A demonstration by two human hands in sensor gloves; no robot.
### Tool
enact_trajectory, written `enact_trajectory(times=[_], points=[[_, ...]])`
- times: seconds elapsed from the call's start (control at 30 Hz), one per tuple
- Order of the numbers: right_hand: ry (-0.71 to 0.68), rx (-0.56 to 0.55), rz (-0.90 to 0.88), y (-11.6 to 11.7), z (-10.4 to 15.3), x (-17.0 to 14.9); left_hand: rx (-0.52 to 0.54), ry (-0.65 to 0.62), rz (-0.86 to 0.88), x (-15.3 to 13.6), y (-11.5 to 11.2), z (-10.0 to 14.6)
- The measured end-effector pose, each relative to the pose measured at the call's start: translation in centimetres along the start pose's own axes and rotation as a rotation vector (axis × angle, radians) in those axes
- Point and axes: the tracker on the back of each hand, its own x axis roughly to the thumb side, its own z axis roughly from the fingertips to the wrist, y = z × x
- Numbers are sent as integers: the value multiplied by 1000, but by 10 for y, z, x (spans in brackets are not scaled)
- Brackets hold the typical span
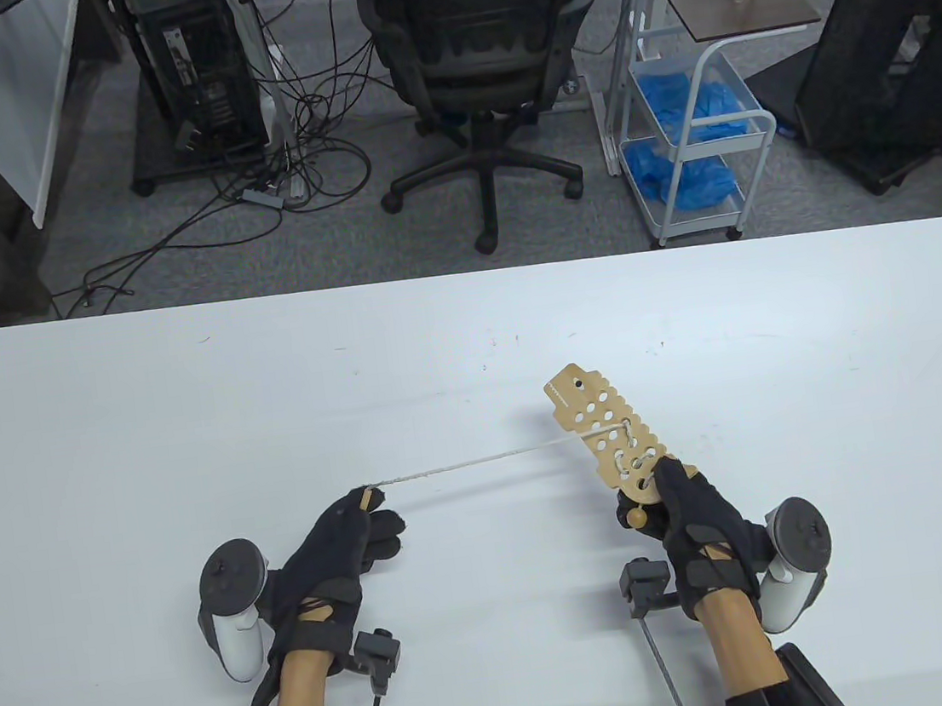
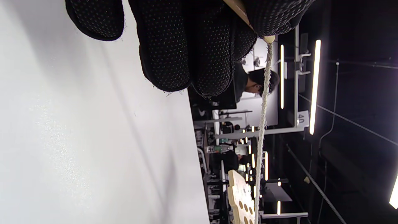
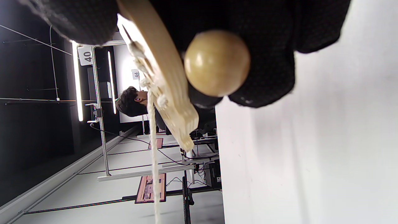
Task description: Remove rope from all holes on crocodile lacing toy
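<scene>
The crocodile lacing toy [image 1: 610, 439], a flat wooden board full of holes, is being held up off the worktop [image 1: 188, 422] toward its right side, slanting away from the person, so that both faces are staying free and the cord can slide through without rubbing on the surface. The rope [image 1: 484, 459] is lying threaded through only a few holes in the lower half of the board and is leaving it at about mid-length, running taut and nearly level to the left. The right hand [image 1: 699, 531] is gripping the near end of the board, its thumb lying along the top face and the other fingers curling underneath, which is probably serving as an anchor against the pull; a round wooden bead [image 3: 217, 62] is hanging just below that grip, seemingly the stopper at the cord's far end. The left hand [image 1: 336, 550] is sitting well apart, low over the worktop, wrist roughly straight, pinching the rope's wooden tip [image 1: 366, 495] between thumb and forefinger with the remaining fingers loosely bent. That wide spacing is keeping the line tight, so, as I judge it, the pull is drawing slack out of the remaining holes.
</scene>
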Motion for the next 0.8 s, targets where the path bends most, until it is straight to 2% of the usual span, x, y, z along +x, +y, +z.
enact_trajectory(times=[0.8], points=[[-1, -1, -2, 0, 1, 1, 32, 3, 37, -3, 10, 0]])
